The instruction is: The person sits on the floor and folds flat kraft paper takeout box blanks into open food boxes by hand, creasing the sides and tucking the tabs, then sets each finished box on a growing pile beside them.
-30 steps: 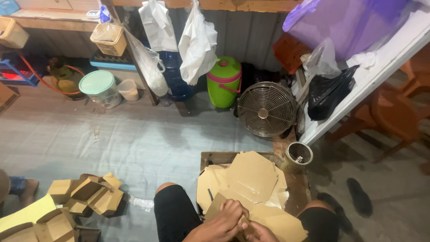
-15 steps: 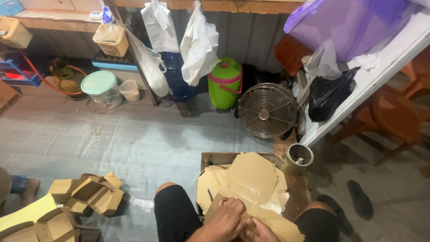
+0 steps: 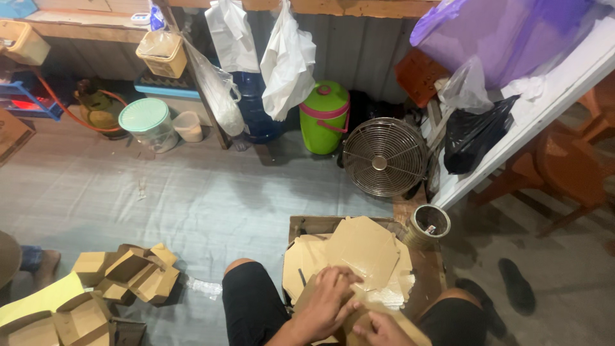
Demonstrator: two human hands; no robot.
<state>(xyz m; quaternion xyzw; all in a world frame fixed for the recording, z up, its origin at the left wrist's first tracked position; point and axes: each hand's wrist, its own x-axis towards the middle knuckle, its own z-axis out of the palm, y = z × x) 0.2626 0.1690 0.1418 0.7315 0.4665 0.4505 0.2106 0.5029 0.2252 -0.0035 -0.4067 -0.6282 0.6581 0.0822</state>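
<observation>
Left hand: the left hand (image 3: pixel 327 301) lies palm down on a flat cardboard piece (image 3: pixel 359 314), fingers spread slightly and curled over its upper edge, pressing it.
Right hand: the right hand (image 3: pixel 384 330) sits at the bottom edge of the head view, fingertips pinching the same piece; partly cut off.
Cardboard piece: between the person's knees, low in the view, its long axis running from lower right up to upper left.
Stack: a pile of flat cardboard cutouts (image 3: pixel 362 253) lies just beyond the hands on a low wooden board (image 3: pixel 307 224).
Nearby: tape roll (image 3: pixel 429 224) beside the stack; folded cardboard boxes (image 3: pixel 128 272) well apart to the left; metal fan (image 3: pixel 384 157) further off.
</observation>
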